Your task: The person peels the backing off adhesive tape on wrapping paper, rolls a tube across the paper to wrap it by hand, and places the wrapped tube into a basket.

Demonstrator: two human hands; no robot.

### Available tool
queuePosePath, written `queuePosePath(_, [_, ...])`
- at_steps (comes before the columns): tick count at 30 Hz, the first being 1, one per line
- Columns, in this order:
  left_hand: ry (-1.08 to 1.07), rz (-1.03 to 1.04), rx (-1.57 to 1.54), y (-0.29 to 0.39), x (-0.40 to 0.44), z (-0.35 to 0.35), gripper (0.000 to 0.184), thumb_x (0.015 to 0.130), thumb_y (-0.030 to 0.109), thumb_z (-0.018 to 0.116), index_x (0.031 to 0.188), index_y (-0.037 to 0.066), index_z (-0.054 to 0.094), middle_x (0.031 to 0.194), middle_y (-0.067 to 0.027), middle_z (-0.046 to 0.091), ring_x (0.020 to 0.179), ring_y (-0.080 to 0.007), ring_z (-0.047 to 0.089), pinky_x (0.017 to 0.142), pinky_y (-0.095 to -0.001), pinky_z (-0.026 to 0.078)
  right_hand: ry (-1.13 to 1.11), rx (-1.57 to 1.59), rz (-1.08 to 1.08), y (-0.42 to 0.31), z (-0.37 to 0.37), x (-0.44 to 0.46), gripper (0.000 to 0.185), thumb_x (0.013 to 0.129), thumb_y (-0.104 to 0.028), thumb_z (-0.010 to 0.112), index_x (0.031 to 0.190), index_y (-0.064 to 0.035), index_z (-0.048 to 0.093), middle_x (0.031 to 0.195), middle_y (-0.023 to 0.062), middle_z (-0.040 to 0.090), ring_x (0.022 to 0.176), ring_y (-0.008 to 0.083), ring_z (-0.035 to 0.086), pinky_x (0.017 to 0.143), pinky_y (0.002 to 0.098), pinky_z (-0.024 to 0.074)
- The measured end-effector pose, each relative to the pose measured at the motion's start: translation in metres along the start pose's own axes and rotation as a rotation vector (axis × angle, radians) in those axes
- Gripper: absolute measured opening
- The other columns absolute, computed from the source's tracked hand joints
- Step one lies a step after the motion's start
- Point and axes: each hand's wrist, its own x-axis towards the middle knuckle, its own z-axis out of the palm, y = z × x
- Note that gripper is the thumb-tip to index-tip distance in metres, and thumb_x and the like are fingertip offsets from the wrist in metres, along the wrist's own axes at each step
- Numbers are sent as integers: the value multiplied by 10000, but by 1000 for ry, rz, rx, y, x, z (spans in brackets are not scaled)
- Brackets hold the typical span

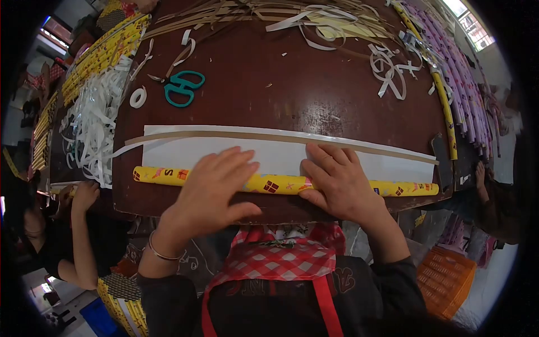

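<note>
A yellow gift-wrap roll (275,184) with printed gift boxes lies lengthwise near the table's front edge. Its white unrolled part (281,157) stretches out behind it. Along the far edge of that white sheet runs a narrow brown strip (224,135), its left end reaching past the paper. My left hand (210,188) is over the left half of the roll, fingers spread and slightly blurred; whether it touches cannot be told. My right hand (339,177) rests on the roll and sheet right of the middle, fingers stretched forward, thumb at the near side of the roll.
Teal-handled scissors (182,89) and a white tape ring (137,97) lie at the left. White strips (101,106) heap beside yellow rolls (106,56). Brown strips (224,17) cover the far edge. Purple rolls (443,73) line the right. Another person's arm (81,241) is at left.
</note>
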Motion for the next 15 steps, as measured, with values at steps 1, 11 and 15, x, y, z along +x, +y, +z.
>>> queuePosePath(1, [-97,33,-11,7,4,9,627,782,427,736,1233,19,585,1313,-169,550,1218,-365,505,997,-456,396,-20,11,6,1,0,0,493,840,-412,659,1160,-41,603,1361,184,500,1240,354,457,1026,489,358])
queuePosePath(11, [-157,-28,217,-15,-2,18,724,773,580,677,1254,46,593,1384,-182,492,1300,-395,424,1030,-522,358,-28,6,2,1,2,0,475,846,-423,648,1132,-47,592,1374,180,488,1242,350,454,1025,500,356])
queuePosePath(15, [-169,-39,208,-18,-4,12,694,781,511,707,1271,38,572,1395,-190,480,1296,-408,427,1048,-489,362,-32,-3,8,1,0,1,482,851,-430,639,1139,-47,595,1376,181,488,1250,349,451,1027,499,354])
